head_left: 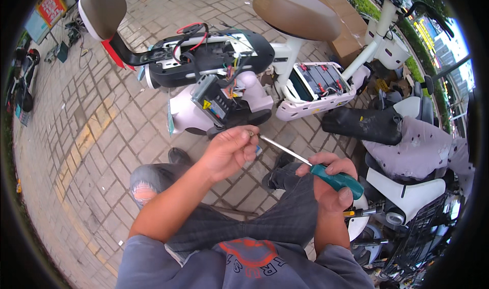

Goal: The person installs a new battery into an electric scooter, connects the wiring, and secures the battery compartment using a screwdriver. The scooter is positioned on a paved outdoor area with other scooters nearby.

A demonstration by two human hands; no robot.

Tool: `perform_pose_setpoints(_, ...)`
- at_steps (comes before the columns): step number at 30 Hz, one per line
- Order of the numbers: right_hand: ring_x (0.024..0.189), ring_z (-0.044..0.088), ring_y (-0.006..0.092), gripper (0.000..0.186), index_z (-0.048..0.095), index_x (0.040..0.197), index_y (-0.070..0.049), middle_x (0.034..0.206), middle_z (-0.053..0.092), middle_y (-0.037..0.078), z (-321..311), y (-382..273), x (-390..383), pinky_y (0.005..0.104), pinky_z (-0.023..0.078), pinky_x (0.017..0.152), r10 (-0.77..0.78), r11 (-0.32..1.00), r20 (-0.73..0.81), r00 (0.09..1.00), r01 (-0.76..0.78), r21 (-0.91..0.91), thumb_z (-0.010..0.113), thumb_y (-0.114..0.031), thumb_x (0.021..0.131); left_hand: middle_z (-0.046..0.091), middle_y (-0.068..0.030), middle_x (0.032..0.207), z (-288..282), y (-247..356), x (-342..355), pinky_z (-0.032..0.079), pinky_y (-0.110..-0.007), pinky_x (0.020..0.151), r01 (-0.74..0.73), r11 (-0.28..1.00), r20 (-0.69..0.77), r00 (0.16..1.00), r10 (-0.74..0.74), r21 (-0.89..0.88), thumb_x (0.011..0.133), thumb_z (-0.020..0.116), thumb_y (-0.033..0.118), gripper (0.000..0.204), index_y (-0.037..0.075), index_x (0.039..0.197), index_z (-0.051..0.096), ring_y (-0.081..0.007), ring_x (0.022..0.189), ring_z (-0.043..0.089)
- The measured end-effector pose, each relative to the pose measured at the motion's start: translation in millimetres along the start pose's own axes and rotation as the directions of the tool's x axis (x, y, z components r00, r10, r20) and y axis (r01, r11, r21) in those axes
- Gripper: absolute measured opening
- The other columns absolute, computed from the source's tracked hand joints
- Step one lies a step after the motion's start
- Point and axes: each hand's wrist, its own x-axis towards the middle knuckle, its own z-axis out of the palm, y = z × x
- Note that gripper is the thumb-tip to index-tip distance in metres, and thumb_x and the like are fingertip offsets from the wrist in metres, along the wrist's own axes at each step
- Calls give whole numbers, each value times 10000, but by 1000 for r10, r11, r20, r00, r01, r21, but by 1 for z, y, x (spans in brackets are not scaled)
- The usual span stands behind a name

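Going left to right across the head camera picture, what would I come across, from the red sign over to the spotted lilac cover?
Red sign → brown backrest → left hand → metal screwdriver shaft → green screwdriver handle → spotted lilac cover.

Soft daylight, faint shadows, bright sky [457,37] at right (slightly washed out), fisheye-bent edges, black corners.

Metal box [211,96] w/ yel. label [207,104]; shirt [198,266], red sign [51,7] w/ lettering [263,268].
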Motion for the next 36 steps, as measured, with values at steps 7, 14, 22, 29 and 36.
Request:
perform_pose_setpoints(7, 831, 665, 433, 487, 516, 1062, 5, 1127, 581, 319, 17, 14, 18, 526, 560, 756, 32, 999, 36, 999, -30, -41, 611, -442, 892, 554, -34, 760, -4, 9, -6, 392, -276, 600, 19, 1000, 14, 1000, -19, -7, 942, 646, 215, 285, 11, 1140, 629, -125, 664, 467)
perform_pose_setpoints(14, 842, 699, 349, 328, 526, 1081, 28, 1127, 600, 323, 17, 3, 32, 451, 587, 759, 247, 968, -120, 962, -238, 86, 653, -221, 909, 531, -21, 726, -8, 10, -5, 330, -241, 498, 15, 980, 74, 997, -30, 197, 938, 657, 213, 261, 11, 1103, 663, -89, 568, 403)
perform_pose_setpoints(22, 888, 606, 118, 189, 614, 1115, 47, 1143, 670, 116, 34, 35, 44, 267, 510, 787, 355, 910, 38, 934, -336, -242, 586, -54, 958, 480, 24, 644, 1, -10, -1, 271, -224, 470, -33, 974, 86, 996, 14, 225, 935, 671, 285, 255, 38, 883, 644, -61, 535, 358)
perform_pose_setpoints(29, 865, 642, 143, 213, 653, 1117, 45, 1112, 682, 131, 44, 51, 57, 280, 526, 757, 354, 882, 108, 929, -293, -368, 606, -86, 956, 472, 18, 612, 0, 6, -6, 255, -236, 448, -76, 929, -4, 997, 83, 363, 914, 665, 427, 415, 40, 780, 602, -67, 506, 369)
perform_pose_setpoints(36, 896, 698, 204, 197, 678, 1090, 29, 1042, 712, 135, 50, 69, 105, 310, 535, 813, 115, 808, 71, 991, -51, -587, 616, -76, 935, 438, 47, 611, -30, 14, -2, 263, -236, 419, -38, 800, -544, 714, 440, 598, 901, 665, 504, 464, 47, 879, 588, -64, 475, 372)
